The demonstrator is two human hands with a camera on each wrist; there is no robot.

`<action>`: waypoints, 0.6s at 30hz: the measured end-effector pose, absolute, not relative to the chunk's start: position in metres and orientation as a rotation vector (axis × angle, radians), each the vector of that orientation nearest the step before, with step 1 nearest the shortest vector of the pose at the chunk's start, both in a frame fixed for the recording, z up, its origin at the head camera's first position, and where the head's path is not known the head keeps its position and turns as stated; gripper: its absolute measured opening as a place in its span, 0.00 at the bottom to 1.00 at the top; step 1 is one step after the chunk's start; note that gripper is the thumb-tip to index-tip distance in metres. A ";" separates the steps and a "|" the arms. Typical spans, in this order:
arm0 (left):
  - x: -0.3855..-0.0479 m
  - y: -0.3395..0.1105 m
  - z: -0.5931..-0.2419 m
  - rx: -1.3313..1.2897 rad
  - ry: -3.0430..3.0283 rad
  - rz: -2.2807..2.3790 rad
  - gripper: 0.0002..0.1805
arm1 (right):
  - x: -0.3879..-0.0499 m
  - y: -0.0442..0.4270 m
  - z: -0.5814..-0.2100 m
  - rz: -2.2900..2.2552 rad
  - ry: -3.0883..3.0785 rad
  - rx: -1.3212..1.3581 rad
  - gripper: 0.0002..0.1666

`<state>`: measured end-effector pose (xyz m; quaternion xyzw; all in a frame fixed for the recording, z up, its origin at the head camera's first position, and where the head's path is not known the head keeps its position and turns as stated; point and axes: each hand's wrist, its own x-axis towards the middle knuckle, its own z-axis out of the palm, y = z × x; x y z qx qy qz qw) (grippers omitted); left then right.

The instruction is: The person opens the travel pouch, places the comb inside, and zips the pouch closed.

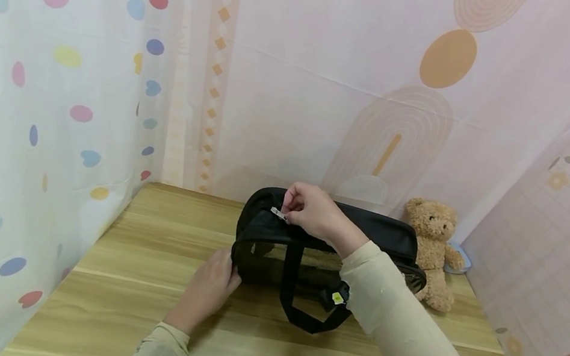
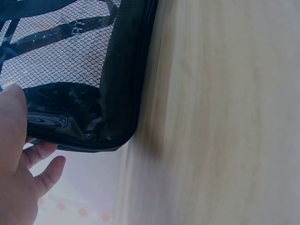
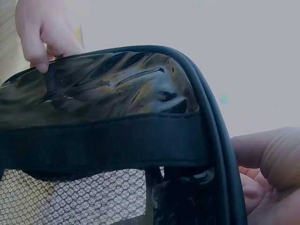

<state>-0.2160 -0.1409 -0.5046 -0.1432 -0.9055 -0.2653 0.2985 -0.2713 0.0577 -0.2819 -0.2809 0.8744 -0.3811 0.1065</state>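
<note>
A black bag with clear panels and mesh stands on the wooden table, its strap handle hanging toward the front. At its left end, my left hand holds the side edge. The left wrist view has that hand's thumb on the front and fingers behind the edge. On top, my right hand pinches the silver zipper pull near the left corner. Seen from the right wrist, the right hand is beside the bag's piped rim, where its fingertips are partly hidden.
A brown teddy bear sits at the bag's right end, with a light blue object partly behind it. A dark tag with a yellow label is by the handle. Patterned curtains enclose the wooden table.
</note>
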 end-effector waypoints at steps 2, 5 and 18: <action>-0.216 -0.141 -0.504 -0.376 -2.419 -0.704 0.14 | -0.271 0.056 -0.281 -1.113 2.587 -0.830 0.09; -0.215 -0.141 -0.502 -0.368 -2.443 -0.706 0.14 | -0.270 0.053 -0.280 -1.109 2.601 -0.828 0.09; -0.215 -0.141 -0.501 -0.377 -2.464 -0.700 0.15 | -0.267 0.030 -0.276 -0.956 2.770 -0.828 0.08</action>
